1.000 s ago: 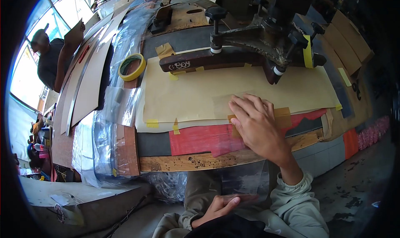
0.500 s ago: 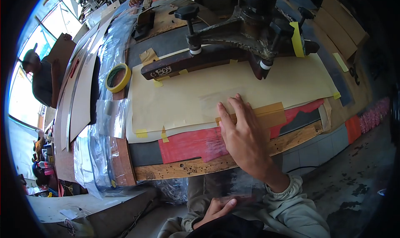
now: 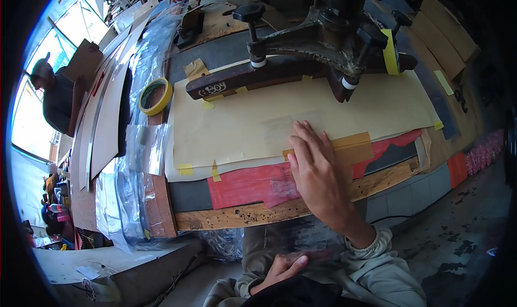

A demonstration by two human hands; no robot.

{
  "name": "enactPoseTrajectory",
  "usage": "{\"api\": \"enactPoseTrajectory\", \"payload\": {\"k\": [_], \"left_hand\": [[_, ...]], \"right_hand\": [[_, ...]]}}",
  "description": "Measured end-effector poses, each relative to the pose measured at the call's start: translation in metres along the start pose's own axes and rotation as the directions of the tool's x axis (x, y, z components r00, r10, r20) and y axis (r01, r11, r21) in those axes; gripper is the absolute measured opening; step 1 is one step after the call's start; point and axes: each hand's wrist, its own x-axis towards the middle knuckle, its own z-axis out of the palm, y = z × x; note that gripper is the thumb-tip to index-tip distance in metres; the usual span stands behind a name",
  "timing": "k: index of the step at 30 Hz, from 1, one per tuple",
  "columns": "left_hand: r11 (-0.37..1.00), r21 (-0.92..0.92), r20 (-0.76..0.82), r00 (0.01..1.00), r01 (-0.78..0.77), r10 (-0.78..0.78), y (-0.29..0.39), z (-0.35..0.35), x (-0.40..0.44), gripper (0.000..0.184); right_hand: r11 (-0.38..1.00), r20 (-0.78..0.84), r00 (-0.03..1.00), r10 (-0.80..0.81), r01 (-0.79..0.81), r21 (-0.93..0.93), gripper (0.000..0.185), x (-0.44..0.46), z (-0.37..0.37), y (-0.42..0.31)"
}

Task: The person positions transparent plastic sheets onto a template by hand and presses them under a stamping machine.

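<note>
My right hand (image 3: 320, 172) lies with its fingers stretched out and close together, the tips on a thin clear plastic piece (image 3: 280, 128) on the cream sheet (image 3: 237, 140). A brown tape strip (image 3: 353, 149) runs along the sheet's near edge, partly under this hand. Low in my lap, my left hand (image 3: 277, 270) is closed, thumb on top, on clear plastic film (image 3: 315, 255) whose outline is hard to make out. Red material (image 3: 237, 186) shows below the cream sheet. Small yellow tape tabs (image 3: 186, 169) sit at the sheet's edges.
A dark metal press frame (image 3: 307, 46) with knobs holds a bar (image 3: 253, 78) across the sheet's far side. A yellow tape roll (image 3: 155, 96) stands left, beside clear plastic (image 3: 145, 145). Another person (image 3: 56, 100) holds a brown board at far left.
My right hand's fingers have drawn together from a spread pose, still over the clear plastic piece. My left hand stays in place. The view has shifted slightly.
</note>
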Motion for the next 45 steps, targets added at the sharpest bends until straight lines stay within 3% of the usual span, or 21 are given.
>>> {"api": "enactPoseTrajectory", "payload": {"k": [17,25,38,45], "left_hand": [[0.998,0.065,0.002,1.000,0.022,-0.022,0.004,-0.002,0.000,0.049],[1.000,0.006,0.002,1.000,0.009,-0.009,0.004,0.001,-0.002,0.047],[0.999,0.035,0.004,1.000,0.008,-0.008,0.010,0.003,0.002,0.045],[0.974,0.110,0.069,0.979,-0.199,0.193,0.031,-0.001,0.012,0.039]], "right_hand": [[0.999,-0.003,0.999,-0.033,0.033,-0.006,0.031,-0.003,0.002,0.001],[0.998,0.003,0.999,-0.048,0.048,-0.028,0.032,-0.003,0.002,0.002],[0.995,0.032,0.997,-0.074,0.072,0.074,0.030,0.006,-0.001,0.005],[0.984,0.077,0.981,-0.178,0.176,0.040,0.033,0.025,0.005,0.014]]}}
